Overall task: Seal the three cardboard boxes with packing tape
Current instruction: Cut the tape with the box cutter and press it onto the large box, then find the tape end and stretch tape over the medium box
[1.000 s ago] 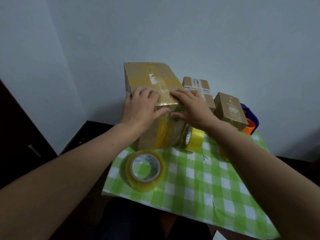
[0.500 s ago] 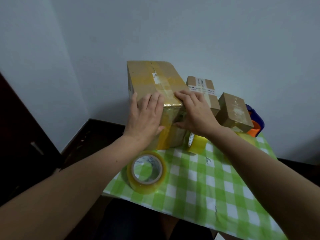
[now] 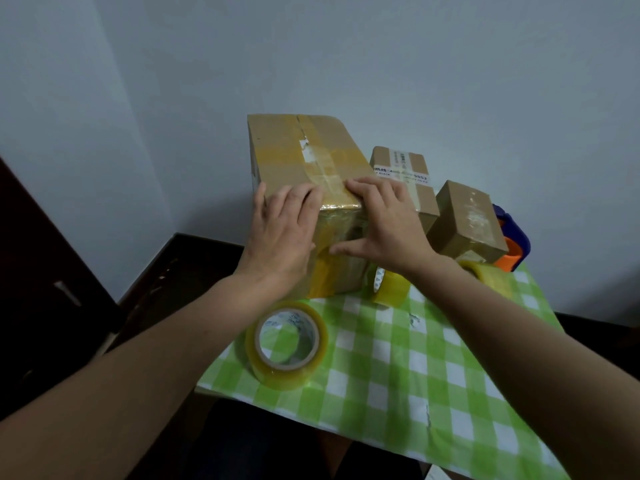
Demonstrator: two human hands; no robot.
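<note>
The left hand point(image 3: 280, 233), slid back up the front face, and right hand point(image 3: 384, 223) press flat, fingers spread, on the tape strip point(image 3: 341, 205) over the near top edge of the large cardboard box point(image 3: 304, 154) on the bench point(image 3: 433, 358), likely finishing its seal; the labelled box point(image 3: 403, 168) and small box point(image 3: 467, 220) wait behind.

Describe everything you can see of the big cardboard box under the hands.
The big box is brown cardboard, closed, standing on the green checked tablecloth at the far left. Strips of yellowish tape run along its top seam, over the near edge and down the front; a torn white scrap sits on top. The left hand and right hand press flat on its near top edge and front.
</note>
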